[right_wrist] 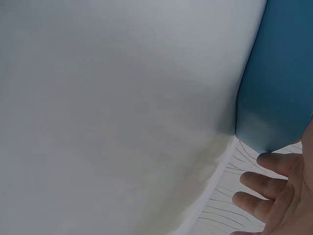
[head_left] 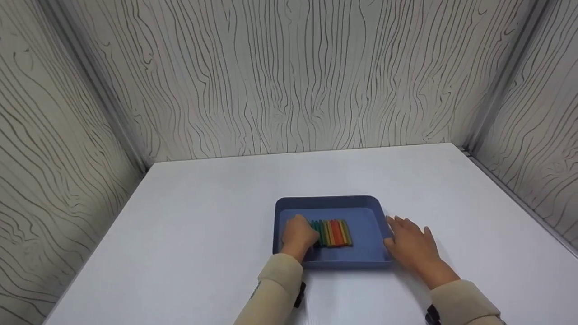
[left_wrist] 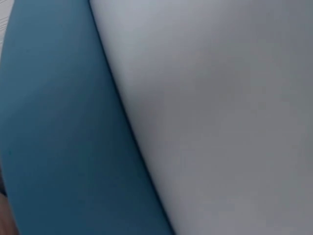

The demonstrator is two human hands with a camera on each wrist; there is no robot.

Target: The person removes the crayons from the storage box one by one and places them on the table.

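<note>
A blue rectangular tray [head_left: 368,230] stands on the white table. Inside it, slim coloured sticks [head_left: 336,233] lie side by side in a row: green, yellow, orange and red ones. My left hand [head_left: 299,232] is down in the tray at the row's left end, back of the hand upward and fingers bent down; what its fingertips hold or touch is hidden. Against the tray's right wall rests my right hand [head_left: 412,243], fingers loosely extended and spread. The left wrist view shows mainly the tray's outer wall [left_wrist: 63,117]; the right wrist view shows relaxed fingers [right_wrist: 264,186] by a tray corner.
The white table [head_left: 194,225] extends around the tray on every side. Panels with a wood-grain pattern [head_left: 289,76] rise behind the table and at both sides, with grey metal posts [head_left: 501,90] at the corners.
</note>
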